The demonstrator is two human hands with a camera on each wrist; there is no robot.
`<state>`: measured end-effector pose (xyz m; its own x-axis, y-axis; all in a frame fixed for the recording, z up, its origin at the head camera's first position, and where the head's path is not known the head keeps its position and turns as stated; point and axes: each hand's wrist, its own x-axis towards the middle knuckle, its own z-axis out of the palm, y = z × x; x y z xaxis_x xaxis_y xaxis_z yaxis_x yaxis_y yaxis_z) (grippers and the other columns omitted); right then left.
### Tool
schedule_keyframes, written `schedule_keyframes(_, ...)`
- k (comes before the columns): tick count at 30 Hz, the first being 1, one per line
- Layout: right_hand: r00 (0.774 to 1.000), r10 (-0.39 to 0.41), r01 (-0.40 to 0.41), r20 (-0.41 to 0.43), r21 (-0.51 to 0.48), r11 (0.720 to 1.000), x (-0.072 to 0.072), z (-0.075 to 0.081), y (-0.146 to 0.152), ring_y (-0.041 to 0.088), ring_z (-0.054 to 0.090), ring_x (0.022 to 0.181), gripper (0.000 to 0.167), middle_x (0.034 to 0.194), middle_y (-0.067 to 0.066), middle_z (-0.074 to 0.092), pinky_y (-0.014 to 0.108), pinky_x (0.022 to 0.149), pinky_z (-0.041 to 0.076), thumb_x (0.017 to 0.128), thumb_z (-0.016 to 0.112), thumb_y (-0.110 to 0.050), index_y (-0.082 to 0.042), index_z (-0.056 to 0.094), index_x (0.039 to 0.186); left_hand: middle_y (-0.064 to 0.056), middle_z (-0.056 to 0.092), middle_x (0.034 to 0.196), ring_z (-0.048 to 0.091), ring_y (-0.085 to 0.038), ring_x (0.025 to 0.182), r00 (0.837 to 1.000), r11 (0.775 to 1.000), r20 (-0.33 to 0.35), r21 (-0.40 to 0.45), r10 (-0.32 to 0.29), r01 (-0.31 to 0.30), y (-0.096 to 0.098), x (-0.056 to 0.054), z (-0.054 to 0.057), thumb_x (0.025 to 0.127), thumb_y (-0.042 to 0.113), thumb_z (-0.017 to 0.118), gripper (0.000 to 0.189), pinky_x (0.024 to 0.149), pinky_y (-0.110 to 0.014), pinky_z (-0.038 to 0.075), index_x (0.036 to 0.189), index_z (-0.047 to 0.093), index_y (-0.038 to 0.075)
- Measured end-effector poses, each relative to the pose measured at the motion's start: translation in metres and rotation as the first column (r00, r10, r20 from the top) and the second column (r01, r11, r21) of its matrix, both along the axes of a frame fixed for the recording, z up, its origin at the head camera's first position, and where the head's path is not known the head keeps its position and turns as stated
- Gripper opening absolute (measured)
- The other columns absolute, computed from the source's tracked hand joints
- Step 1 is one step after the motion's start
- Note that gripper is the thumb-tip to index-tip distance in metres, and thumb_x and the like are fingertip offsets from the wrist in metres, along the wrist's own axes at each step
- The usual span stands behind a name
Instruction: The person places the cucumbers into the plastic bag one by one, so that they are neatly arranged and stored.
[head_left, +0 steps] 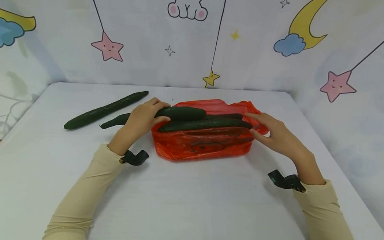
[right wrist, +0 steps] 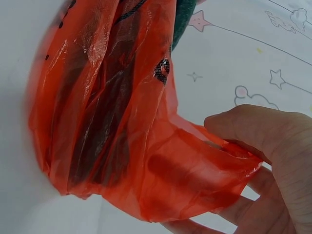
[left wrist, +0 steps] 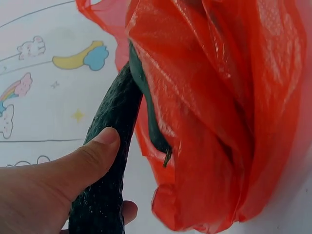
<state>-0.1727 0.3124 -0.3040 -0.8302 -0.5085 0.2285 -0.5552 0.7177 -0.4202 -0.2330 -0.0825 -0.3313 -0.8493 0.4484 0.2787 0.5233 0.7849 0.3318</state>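
My left hand [head_left: 143, 117] grips a dark green cucumber [head_left: 186, 113], its thumb along one side in the left wrist view. That cucumber slants over the left end of a red plastic bag [head_left: 207, 144], its thin end jutting out left of the hand. Inside the bag's open mouth lie another cucumber [head_left: 208, 125] along the near rim and a partly covered one [head_left: 228, 116] behind it. At the bag's right end, my right hand [head_left: 278, 136] holds the plastic between thumb and fingers; some fingers are behind the film in the right wrist view.
One more cucumber [head_left: 106, 110] lies loose on the white table [head_left: 193, 204], left of the bag. A wall with cartoon stars and moons [head_left: 144, 32] rises behind the table's far edge. Each wrist wears a black band [head_left: 136, 157].
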Motion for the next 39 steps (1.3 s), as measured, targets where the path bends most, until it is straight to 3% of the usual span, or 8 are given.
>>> schedule_keyframes(13,1.0,0.003,-0.003,-0.02,0.007,1.0,0.002,0.003,-0.002,0.032,0.06,0.102,0.053,0.133,0.022,0.054,0.055,0.084,0.052,0.091,0.064,-0.001,-0.004,0.047,0.141,-0.016,0.06,0.119,0.061,-0.032,0.105,0.999,0.998,-0.003,-0.018,-0.052,0.052,0.026,-0.003,-0.001,0.091,0.034,0.068,0.05,0.089,-0.048,0.05,0.131,0.06,0.006)
schedule_keyframes(19,1.0,-0.012,0.012,-0.023,0.015,1.0,0.002,0.001,0.0,0.032,0.058,0.105,0.052,0.133,0.022,0.054,0.056,0.087,0.05,0.091,0.064,-0.002,-0.003,0.048,0.14,-0.016,0.06,0.118,0.062,-0.031,0.103,0.998,0.997,-0.006,-0.033,-0.07,0.07,0.037,-0.009,-0.004,0.091,0.035,0.067,0.049,0.088,-0.046,0.051,0.131,0.06,0.005)
schedule_keyframes(27,0.998,0.009,-0.007,-0.065,0.016,1.0,0.0,0.001,0.003,0.026,0.061,0.095,0.052,0.125,0.019,0.058,0.048,0.08,0.053,0.09,0.065,0.001,-0.003,0.049,0.139,-0.016,0.061,0.118,0.062,-0.03,0.105,0.996,0.995,-0.005,-0.035,-0.094,0.093,0.054,-0.014,-0.003,0.092,0.035,0.067,0.05,0.089,-0.046,0.052,0.131,0.06,0.005)
schedule_keyframes(39,0.999,-0.045,0.045,0.006,0.027,0.999,0.001,0.002,0.005,0.034,0.055,0.11,0.052,0.136,0.021,0.052,0.055,0.088,0.05,0.093,0.064,-0.004,-0.003,0.047,0.142,-0.016,0.059,0.12,0.062,-0.029,0.106,0.991,0.989,0.0,-0.071,-0.134,0.133,0.082,-0.021,-0.004,0.095,0.035,0.062,0.05,0.089,-0.044,0.052,0.134,0.057,0.004)
